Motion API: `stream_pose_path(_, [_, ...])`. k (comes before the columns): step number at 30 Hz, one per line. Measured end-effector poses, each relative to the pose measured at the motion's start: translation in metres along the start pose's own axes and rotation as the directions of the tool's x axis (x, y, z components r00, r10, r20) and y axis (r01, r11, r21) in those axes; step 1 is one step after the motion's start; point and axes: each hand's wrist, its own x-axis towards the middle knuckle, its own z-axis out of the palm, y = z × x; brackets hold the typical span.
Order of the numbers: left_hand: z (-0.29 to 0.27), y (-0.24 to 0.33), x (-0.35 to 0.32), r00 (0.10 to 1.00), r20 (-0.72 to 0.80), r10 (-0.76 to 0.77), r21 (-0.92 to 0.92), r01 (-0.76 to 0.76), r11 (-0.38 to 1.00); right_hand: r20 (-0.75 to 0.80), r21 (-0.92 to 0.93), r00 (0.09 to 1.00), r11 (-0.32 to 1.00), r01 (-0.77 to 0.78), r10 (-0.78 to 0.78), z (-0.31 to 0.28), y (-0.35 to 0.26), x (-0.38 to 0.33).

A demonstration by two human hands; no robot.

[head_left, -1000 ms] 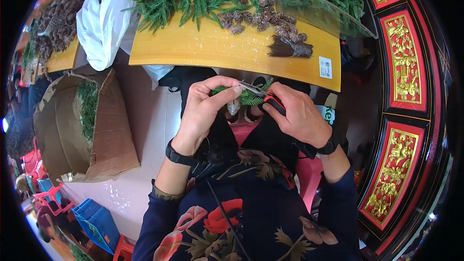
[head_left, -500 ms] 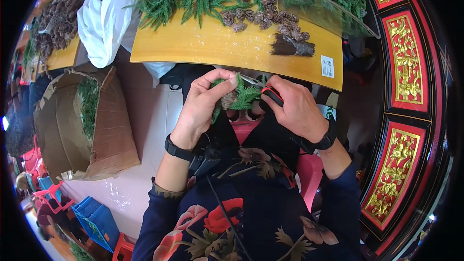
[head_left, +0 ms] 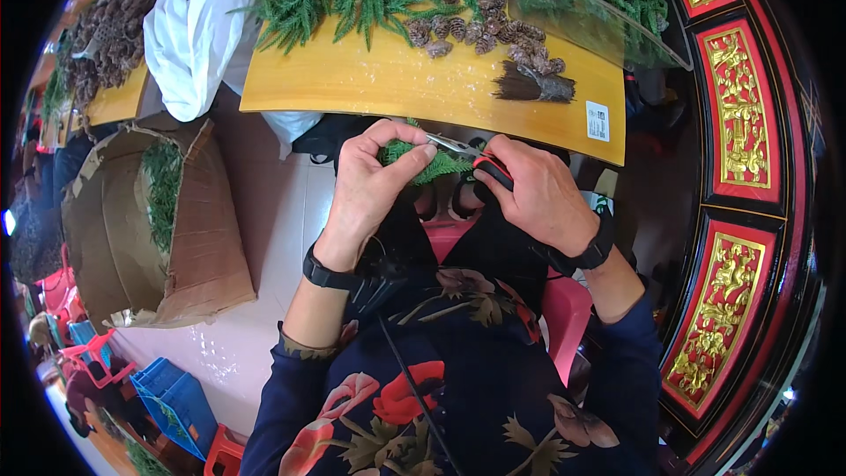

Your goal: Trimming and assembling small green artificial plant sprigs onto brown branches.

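"What's held?"
"The left hand (head_left: 374,172) pinches one sprig (head_left: 443,166), between the hands; the right hand (head_left: 542,198) grips pliers (head_left: 495,171) (one pair, red-handled)."
"Any writing?"
"One white label (head_left: 597,121), right side of the desk (head_left: 352,79), too small to read."

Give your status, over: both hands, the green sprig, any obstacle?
Left hand holding green sprig. Right hand gripping red-and-black pliers, tips near left hand. Nothing visibly in the way.

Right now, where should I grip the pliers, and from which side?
Probably best by the red-and-black handles, coming from the right: they slant down into the right hand, while the metal nose points left toward the left hand.
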Motion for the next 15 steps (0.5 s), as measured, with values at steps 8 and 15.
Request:
stream_pose_path(8, [0.000, -0.008, 0.004, 0.985, -0.029, -0.171, -0.343, 0.151, 0.927, -0.248, -0.510, 0.958, 0.860, -0.002, -0.145, 0.022, -0.009, 0.007])
stream_pose_path(15, [-0.010, -0.013, 0.005, 0.973, 0.009, -0.230, -0.539, 0.198, 0.818, -0.265, -0.817, 0.952, 0.560, -0.137, -0.153, 0.020, -0.044, 0.021])
